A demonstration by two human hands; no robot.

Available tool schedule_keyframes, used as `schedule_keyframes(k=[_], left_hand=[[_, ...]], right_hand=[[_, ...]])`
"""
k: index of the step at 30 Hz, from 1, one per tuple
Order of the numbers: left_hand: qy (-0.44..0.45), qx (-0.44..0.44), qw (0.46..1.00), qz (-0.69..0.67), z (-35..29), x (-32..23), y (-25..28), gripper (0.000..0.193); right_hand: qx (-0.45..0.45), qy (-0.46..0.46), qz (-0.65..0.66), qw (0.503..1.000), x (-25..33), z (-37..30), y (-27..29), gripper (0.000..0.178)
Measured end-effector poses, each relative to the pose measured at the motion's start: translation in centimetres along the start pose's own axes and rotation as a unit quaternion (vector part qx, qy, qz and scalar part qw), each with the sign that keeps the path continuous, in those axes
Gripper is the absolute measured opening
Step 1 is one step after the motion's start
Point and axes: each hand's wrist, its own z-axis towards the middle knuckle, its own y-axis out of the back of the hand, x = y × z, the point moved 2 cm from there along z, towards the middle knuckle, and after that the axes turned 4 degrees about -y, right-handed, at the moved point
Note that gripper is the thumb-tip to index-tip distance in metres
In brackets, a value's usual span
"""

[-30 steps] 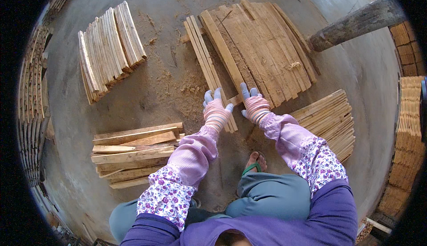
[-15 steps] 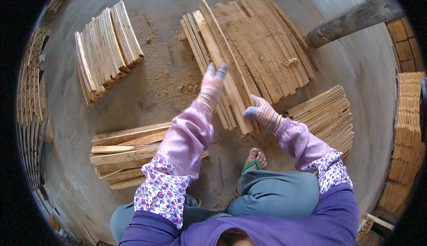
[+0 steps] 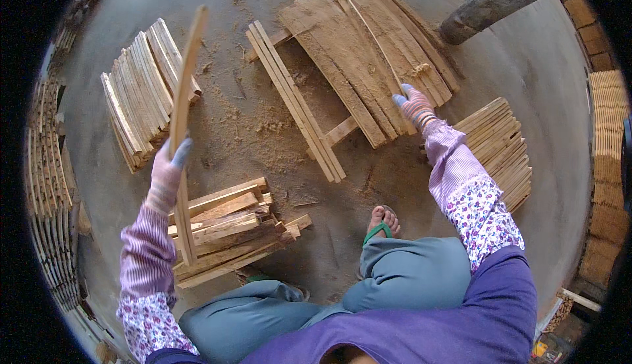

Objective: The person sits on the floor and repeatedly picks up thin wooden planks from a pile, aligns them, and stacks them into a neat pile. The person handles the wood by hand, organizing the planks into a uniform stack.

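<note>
My left hand (image 3: 168, 171), in a striped glove, is closed round a long wooden slat (image 3: 185, 94). The slat stands steeply on the left, its lower end in front of a pile of short wood pieces (image 3: 227, 229). My right hand (image 3: 416, 108), gloved too, pinches the near end of a thin, pale-edged wooden strip (image 3: 368, 31). That strip lies along the top of a broad stack of sawdust-covered boards (image 3: 355, 67). Between my hands, a few narrow slats (image 3: 296, 100) lie side by side across crosspieces (image 3: 342, 130).
A neat bundle of slats (image 3: 148, 87) rests at the far left. Another slat stack (image 3: 497, 146) is by my right forearm. A thick round post (image 3: 500, 1) rises at the far right. Sawdust (image 3: 276, 120) is scattered on the floor. More stacked wood (image 3: 605, 166) lines the right side.
My hands have moved apart. The left carried its slat leftward, away from the narrow slats; the right shifted right and farther away with the thin strip, over the board stack.
</note>
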Motion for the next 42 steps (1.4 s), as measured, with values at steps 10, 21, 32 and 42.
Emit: schedule_keyframes(k=[10, 21, 32, 42], left_hand=[[-0.044, 0.017, 0.935, 0.353, -15.0, 16.4, 5.8, 0.047], [0.131, 0.218, 0.867, 0.428, -19.3, 20.8, 6.0, 0.075], [-0.074, 0.184, 0.896, 0.398, -7.7, 6.7, 0.2, 0.06], [-0.15, 0.225, 0.912, 0.308, 0.1, -4.4, -17.0, 0.06]], right_hand=[[0.067, 0.123, -0.243, 0.96, 8.5, -5.3, -4.5, 0.083], [0.261, -0.018, 0.266, 0.928, 5.6, -2.4, -2.6, 0.065], [0.254, -0.118, 0.52, 0.807, 6.5, -4.8, -2.2, 0.033], [0.26, -0.131, 0.525, 0.799, 3.5, -2.4, -4.7, 0.04]])
